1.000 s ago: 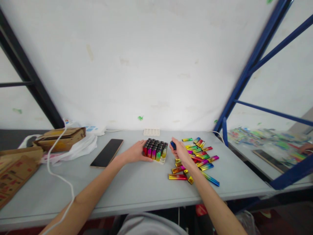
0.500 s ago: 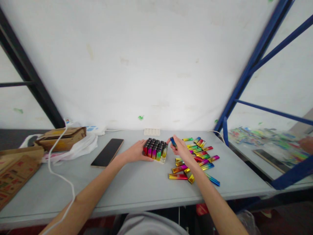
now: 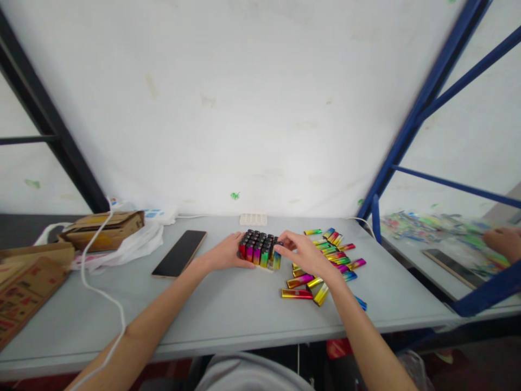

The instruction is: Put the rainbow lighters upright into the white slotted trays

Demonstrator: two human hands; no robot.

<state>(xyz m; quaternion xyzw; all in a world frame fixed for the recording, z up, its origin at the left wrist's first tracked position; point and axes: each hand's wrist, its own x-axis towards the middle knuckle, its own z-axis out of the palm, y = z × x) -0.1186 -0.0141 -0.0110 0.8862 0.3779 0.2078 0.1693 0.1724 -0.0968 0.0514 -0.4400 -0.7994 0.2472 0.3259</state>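
Rows of shiny, colour-graded lighters (image 3: 256, 251) with black tops stand upright and packed together in a pale tray (image 3: 266, 268). My left hand (image 3: 230, 252) is wrapped round the left side of this block, thumb at its front. At the block's right front corner, my right hand (image 3: 299, 251) pinches a blue-and-yellow lighter (image 3: 277, 258), which is upright at the tray. Whether its base touches the tray floor I cannot tell. Just right of that hand lies a loose pile of lighters (image 3: 334, 253) in red, green, purple, gold and blue, partly covered by my forearm.
A dark phone (image 3: 179, 254) lies left of my arm. Further left are cardboard boxes (image 3: 103, 231), a white plastic bag (image 3: 138, 247) and a white cable (image 3: 101, 293). A white block (image 3: 253, 219) sits by the wall. Beyond the blue frame (image 3: 391, 152) another person's hand (image 3: 504, 243) shows.
My right hand has moved left and slightly down, bringing the blue-and-yellow lighter from beside the tray to its right front corner. The left hand stays on the block.
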